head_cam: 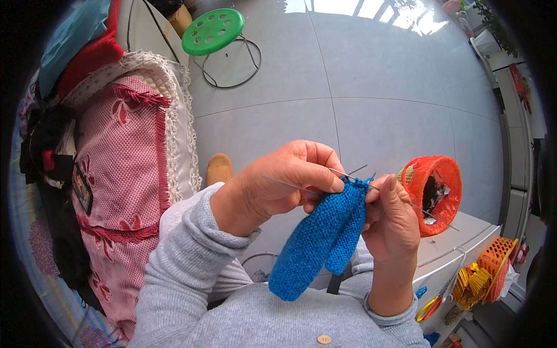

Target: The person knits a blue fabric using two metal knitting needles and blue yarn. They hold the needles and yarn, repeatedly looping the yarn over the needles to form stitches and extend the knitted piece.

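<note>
A blue knitted piece [313, 243] hangs from thin metal knitting needles [431, 213] in front of my chest. Its top edge is gathered on the needles, and two folds of fabric droop below. My left hand [291, 178] grips the upper left of the knitting, thumb on the edge, with one needle end sticking out across the palm side. On the other side, my right hand [389, 217] pinches a needle between thumb and fingers close to the stitches. That needle's far end points to the lower right. My fingers partly hide the needle tips.
At right, a bin with a red bag liner [439, 195] stands on a white cabinet top [452, 230]; scissors [428, 309] and an orange basket [498, 252] hang beside it. A red-and-white fringed cover [126, 174] with a phone [82, 187] lies at left. A green stool [213, 31] stands ahead.
</note>
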Demonstrator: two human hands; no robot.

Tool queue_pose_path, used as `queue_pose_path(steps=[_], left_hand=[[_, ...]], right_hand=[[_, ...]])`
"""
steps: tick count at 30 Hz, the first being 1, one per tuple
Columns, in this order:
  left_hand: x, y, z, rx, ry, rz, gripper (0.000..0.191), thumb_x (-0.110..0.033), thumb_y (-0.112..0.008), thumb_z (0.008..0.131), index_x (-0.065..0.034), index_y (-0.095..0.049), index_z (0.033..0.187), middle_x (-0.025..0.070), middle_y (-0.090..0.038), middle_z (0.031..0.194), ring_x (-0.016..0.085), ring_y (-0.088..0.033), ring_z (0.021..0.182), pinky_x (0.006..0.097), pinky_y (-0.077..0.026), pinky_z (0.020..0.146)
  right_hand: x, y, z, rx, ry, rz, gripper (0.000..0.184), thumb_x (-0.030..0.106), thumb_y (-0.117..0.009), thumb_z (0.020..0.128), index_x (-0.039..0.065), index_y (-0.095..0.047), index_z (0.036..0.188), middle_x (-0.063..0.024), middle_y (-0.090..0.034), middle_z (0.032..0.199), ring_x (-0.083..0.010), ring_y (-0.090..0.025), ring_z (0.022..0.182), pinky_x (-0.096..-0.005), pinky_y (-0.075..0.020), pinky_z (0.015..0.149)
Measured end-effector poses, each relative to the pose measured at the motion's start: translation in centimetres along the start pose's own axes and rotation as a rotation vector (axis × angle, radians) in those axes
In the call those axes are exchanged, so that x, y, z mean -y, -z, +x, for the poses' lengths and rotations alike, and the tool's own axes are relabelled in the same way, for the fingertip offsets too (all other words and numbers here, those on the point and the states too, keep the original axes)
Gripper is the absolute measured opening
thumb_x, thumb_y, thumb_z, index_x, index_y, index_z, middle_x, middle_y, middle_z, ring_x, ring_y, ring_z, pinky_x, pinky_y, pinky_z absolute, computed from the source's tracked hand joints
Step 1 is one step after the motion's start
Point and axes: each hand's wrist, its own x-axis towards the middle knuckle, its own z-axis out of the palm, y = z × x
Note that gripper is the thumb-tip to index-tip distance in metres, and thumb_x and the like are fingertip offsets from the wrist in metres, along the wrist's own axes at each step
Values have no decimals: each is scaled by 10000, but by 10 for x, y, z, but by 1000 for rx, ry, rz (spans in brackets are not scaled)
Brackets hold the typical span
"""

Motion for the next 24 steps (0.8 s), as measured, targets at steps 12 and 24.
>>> queue_pose_path(steps=[12,24], left_hand=[[1,0,2,4,-34,-42,220,-103,-680,821,21,-616,992,48,-625,749,71,-521,522,184,-396,415],[-5,1,1,23,13,-112,199,-95,-618,881,33,-631,1033,76,-668,828,57,-585,564,158,-435,423]], right_hand=[[1,3,2,13,7,3,349,364,-539,941,50,-607,804,-2,-575,737,-65,-440,592,-213,-407,515],[10,8,-1,82,60,101,373,352,-449,985,16,-586,896,-71,-595,828,-97,-476,661,-251,-441,561]])
